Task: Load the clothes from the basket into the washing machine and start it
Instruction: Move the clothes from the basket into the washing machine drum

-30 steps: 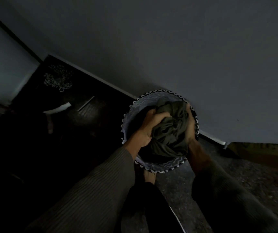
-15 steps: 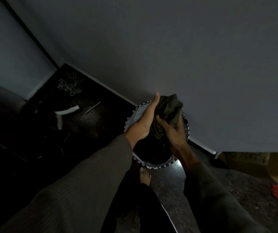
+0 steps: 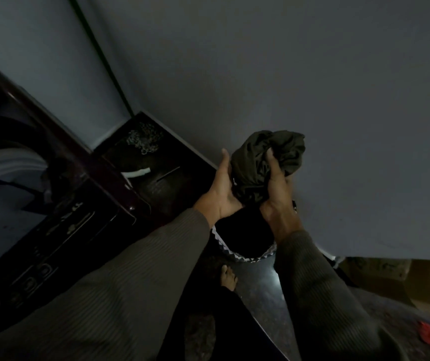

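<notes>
olive clothes bundle [image 3: 255,162] — raised just above basket [image 3: 247,256], between both hands; left hand [image 3: 221,194] fingers straight, palm against its side; right hand [image 3: 277,199] fingers curled into the cloth; washing machine [image 3: 52,204] — well apart, beyond the left fingers

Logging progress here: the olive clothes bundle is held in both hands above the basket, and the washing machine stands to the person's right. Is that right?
Not quite. The olive clothes bundle is held by the left hand and right hand above the basket, but the washing machine stands to the person's left, not right; the head view shows it.
</notes>
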`<move>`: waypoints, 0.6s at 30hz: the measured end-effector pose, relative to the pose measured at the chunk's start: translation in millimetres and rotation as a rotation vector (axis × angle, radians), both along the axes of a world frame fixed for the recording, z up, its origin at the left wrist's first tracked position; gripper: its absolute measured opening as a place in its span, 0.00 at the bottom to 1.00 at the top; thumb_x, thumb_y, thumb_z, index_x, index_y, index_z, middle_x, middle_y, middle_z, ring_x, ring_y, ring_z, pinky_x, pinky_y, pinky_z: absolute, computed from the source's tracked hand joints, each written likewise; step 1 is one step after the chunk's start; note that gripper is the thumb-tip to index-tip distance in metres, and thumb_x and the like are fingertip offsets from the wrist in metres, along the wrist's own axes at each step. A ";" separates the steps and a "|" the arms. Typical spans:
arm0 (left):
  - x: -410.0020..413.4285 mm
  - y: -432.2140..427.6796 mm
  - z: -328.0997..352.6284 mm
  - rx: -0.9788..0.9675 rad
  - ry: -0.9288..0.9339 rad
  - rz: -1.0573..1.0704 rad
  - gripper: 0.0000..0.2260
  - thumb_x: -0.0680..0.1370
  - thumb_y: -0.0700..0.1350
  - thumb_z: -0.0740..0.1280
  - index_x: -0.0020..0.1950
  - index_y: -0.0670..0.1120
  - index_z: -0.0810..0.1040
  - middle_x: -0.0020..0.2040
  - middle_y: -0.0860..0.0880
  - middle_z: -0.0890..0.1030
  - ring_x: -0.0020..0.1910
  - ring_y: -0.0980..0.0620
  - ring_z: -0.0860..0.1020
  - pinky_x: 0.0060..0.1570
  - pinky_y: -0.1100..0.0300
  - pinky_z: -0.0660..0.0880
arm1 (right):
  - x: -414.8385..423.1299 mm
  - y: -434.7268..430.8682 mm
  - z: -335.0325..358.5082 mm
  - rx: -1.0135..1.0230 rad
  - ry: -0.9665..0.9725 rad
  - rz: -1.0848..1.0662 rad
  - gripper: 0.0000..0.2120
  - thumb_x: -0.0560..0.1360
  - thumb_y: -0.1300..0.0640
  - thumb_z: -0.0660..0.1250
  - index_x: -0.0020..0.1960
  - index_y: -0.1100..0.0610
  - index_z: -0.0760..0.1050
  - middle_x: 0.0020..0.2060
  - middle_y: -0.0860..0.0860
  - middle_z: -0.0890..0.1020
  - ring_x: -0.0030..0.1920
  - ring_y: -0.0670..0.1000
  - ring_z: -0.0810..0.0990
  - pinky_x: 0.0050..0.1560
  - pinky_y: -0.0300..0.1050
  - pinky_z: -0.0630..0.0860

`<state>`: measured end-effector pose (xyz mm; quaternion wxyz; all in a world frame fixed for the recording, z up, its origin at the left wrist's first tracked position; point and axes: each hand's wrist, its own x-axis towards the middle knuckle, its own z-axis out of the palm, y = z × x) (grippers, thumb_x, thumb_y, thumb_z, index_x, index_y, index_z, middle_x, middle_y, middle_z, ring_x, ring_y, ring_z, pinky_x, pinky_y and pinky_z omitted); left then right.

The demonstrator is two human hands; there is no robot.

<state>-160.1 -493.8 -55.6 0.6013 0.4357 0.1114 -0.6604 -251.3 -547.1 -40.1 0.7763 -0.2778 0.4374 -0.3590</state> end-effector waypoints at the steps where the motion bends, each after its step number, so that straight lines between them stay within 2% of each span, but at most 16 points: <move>1: 5.5 1.0 9.3 -0.025 -0.034 -0.011 0.40 0.72 0.75 0.55 0.65 0.45 0.78 0.64 0.40 0.79 0.65 0.40 0.77 0.67 0.42 0.71 | 0.7 5.5 7.4 -0.055 0.026 0.043 0.26 0.72 0.49 0.75 0.67 0.58 0.75 0.61 0.57 0.81 0.61 0.56 0.81 0.63 0.60 0.76; 4: 22.6 10.0 33.4 -0.104 -0.172 -0.072 0.41 0.69 0.73 0.63 0.69 0.44 0.76 0.66 0.41 0.78 0.66 0.42 0.76 0.70 0.43 0.68 | 1.9 25.5 32.7 -0.249 0.133 0.199 0.14 0.78 0.53 0.69 0.63 0.55 0.78 0.58 0.54 0.83 0.59 0.53 0.82 0.60 0.53 0.78; 5: 28.4 14.5 40.6 -0.105 -0.223 -0.077 0.40 0.69 0.71 0.64 0.69 0.43 0.76 0.65 0.42 0.79 0.65 0.43 0.77 0.70 0.44 0.69 | 2.8 32.1 39.9 -0.301 0.151 0.243 0.14 0.79 0.53 0.67 0.63 0.54 0.77 0.58 0.52 0.83 0.59 0.52 0.82 0.60 0.51 0.79; 8: 46.2 34.6 59.9 -0.133 -0.346 -0.062 0.35 0.68 0.66 0.71 0.68 0.46 0.77 0.63 0.44 0.81 0.62 0.45 0.79 0.68 0.46 0.72 | 11.2 44.3 57.6 -0.327 0.203 0.368 0.22 0.81 0.42 0.60 0.68 0.53 0.74 0.62 0.51 0.81 0.61 0.49 0.81 0.63 0.49 0.77; 10: 57.1 51.7 73.0 -0.148 -0.424 -0.020 0.28 0.69 0.58 0.75 0.66 0.47 0.78 0.60 0.45 0.83 0.59 0.45 0.81 0.62 0.50 0.76 | 25.3 48.1 71.7 -0.319 0.247 0.423 0.23 0.81 0.39 0.55 0.68 0.51 0.75 0.63 0.51 0.80 0.59 0.47 0.81 0.63 0.49 0.77; 13: 74.5 80.2 94.1 -0.153 -0.499 0.093 0.14 0.74 0.47 0.75 0.59 0.48 0.82 0.56 0.45 0.84 0.55 0.45 0.83 0.54 0.53 0.79 | 51.4 58.5 92.6 -0.439 0.275 0.517 0.17 0.83 0.47 0.57 0.67 0.51 0.75 0.60 0.48 0.80 0.53 0.40 0.81 0.58 0.39 0.79; 15: 89.0 99.8 109.8 -0.128 -0.562 0.155 0.11 0.75 0.47 0.73 0.56 0.49 0.82 0.55 0.46 0.85 0.54 0.45 0.83 0.54 0.51 0.79 | 68.5 71.6 103.5 -0.417 0.196 0.612 0.18 0.81 0.47 0.61 0.67 0.53 0.73 0.60 0.50 0.81 0.57 0.45 0.82 0.59 0.44 0.79; 17: 105.3 121.1 127.0 -0.089 -0.647 0.181 0.05 0.78 0.46 0.69 0.53 0.51 0.82 0.52 0.48 0.84 0.52 0.47 0.83 0.52 0.53 0.80 | 85.0 84.6 111.4 -0.403 0.103 0.687 0.25 0.77 0.46 0.66 0.71 0.53 0.66 0.62 0.52 0.80 0.59 0.50 0.81 0.58 0.50 0.79; 18: 113.4 133.0 135.8 -0.087 -0.694 0.187 0.04 0.79 0.45 0.67 0.51 0.51 0.81 0.50 0.49 0.84 0.50 0.49 0.83 0.49 0.55 0.80 | 93.7 91.4 114.5 -0.406 0.046 0.725 0.29 0.75 0.47 0.68 0.73 0.49 0.62 0.64 0.52 0.78 0.61 0.51 0.80 0.59 0.52 0.79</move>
